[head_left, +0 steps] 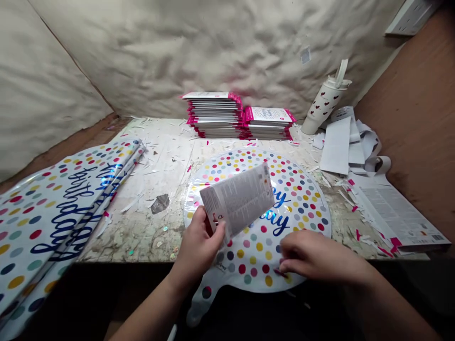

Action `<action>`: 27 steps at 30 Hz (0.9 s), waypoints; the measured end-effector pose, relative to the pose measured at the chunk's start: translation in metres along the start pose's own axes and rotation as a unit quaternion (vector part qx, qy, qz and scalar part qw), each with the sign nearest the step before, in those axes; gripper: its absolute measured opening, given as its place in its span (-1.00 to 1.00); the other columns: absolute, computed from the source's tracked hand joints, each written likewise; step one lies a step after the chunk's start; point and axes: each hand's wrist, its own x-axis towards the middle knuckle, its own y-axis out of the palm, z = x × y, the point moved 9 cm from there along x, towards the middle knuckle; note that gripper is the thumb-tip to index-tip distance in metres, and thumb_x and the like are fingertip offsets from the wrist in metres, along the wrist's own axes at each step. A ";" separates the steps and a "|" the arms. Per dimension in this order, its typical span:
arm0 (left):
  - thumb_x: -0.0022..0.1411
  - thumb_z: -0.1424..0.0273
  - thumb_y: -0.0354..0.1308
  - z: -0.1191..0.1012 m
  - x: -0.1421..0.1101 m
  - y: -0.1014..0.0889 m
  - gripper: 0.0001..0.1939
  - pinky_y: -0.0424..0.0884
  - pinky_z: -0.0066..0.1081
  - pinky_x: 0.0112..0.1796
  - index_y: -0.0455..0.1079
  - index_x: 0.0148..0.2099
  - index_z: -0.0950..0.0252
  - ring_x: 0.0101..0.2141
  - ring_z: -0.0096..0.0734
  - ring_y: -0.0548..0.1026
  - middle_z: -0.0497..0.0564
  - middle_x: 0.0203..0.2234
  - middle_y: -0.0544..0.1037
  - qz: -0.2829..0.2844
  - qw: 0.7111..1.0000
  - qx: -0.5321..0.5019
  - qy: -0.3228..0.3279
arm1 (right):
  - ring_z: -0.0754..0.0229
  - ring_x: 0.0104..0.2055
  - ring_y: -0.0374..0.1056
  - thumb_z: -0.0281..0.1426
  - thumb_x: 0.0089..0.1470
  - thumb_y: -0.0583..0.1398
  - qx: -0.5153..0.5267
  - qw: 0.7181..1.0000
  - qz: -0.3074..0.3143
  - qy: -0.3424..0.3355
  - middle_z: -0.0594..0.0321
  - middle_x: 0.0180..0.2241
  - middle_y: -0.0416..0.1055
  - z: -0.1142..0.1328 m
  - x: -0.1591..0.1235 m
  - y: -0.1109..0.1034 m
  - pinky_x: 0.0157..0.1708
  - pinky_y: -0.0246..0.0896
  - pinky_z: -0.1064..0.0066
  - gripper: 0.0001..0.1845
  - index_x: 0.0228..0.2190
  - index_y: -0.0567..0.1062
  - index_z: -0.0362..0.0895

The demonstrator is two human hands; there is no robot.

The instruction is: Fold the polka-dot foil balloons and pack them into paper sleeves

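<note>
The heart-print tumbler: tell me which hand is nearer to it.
Right hand: it is over the polka-dot foil balloon, below the heart-print tumbler. The left hand, holding a printed card, is farther away, down and left of the tumbler.

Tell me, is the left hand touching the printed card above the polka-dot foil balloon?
Touching. The head view shows the left hand gripping the lower corner of the printed card, its fingers and thumb pressed against the card.
</note>
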 end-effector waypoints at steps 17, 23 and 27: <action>0.23 0.54 -0.06 -0.161 0.104 -0.032 -0.65 0.37 -0.39 -0.10 0.35 0.03 0.26 -0.11 -0.32 0.48 0.06 -0.09 0.51 -0.160 0.777 0.383 0.473 | 0.08 -0.08 0.37 -0.22 0.01 0.22 0.387 0.806 -0.447 0.004 0.12 -0.11 0.43 -0.082 -0.011 -0.103 -0.13 0.35 0.25 -0.50 0.00 0.29 0.01; 0.21 0.56 -0.20 -0.134 0.297 -0.042 -0.56 0.27 -0.27 -0.04 0.29 0.09 0.36 0.01 -0.18 0.36 0.21 0.00 0.42 -0.091 0.759 0.586 0.269 | 0.11 -0.16 0.43 -0.21 0.02 0.20 0.265 0.865 -0.387 0.179 0.10 -0.20 0.48 -0.130 -0.054 -0.068 -0.21 0.40 0.38 -0.60 -0.09 0.38 -0.06; 0.09 0.59 -0.10 -0.119 0.349 -0.032 -0.60 0.31 -0.11 -0.15 0.38 -0.04 0.46 -0.10 0.00 0.43 0.35 -0.19 0.50 -0.050 0.771 0.602 0.200 | 0.13 -0.15 0.44 -0.27 0.10 0.12 0.069 0.935 -0.309 0.159 0.15 -0.17 0.49 -0.108 -0.070 -0.049 -0.25 0.42 0.46 -0.75 -0.17 0.46 -0.04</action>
